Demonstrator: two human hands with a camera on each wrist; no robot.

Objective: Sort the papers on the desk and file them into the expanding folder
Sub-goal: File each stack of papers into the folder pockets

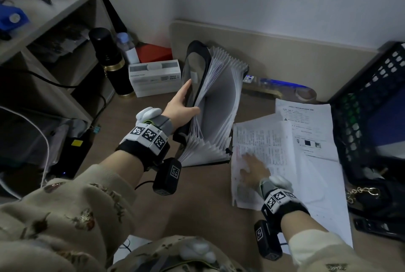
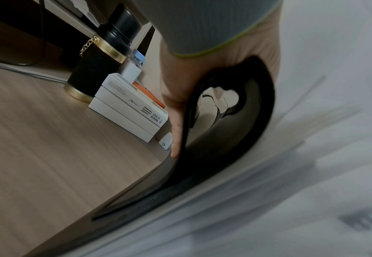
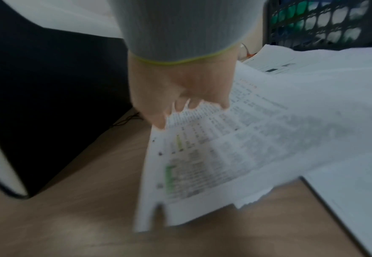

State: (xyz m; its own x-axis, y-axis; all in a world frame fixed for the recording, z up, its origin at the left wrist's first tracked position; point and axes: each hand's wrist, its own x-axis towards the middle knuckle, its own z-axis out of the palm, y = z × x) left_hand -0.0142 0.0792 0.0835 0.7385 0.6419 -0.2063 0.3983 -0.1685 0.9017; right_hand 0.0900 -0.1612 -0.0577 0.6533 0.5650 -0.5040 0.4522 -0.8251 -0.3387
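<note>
- The folder point(image 1: 215, 105) stands on the desk point(image 1: 153, 184), fanned open. Its pleated pockets spread from the black front cover point(image 1: 192, 69) on one side to the back panel on the other.
- Its long axis runs away from the person toward the wall. The pocket mouths face up and lean a little to the right, toward the papers point(image 1: 285, 151).
- The left hand point(image 1: 180, 105) has its grip on the cover and the first few dividers. The thumb lies on the outside and the fingers are tucked into the pockets, peeling them leftward to open a slot.
- The papers lie flat just right of the folder, several loose sheets overlapping and skewed. The top printed sheet almost meets the folder's near corner.
- The right hand point(image 1: 252, 168) presses on that top sheet point(image 3: 202, 156) with spread fingers. Its grip is flat and closed on nothing, though motion blur hides the fingertips.
- To do this step well, I'd slide one sheet clear of the pile and pinch its near edge. Then turn it so its long side matches the folder's axis and drop it straight down into the held-open slot.
- Keep the left hand's spread steady, as the dividers look likely to spring shut.
- Left of the folder sit a white box point(image 1: 154, 79) and a black flask point(image 1: 111, 63).
</note>
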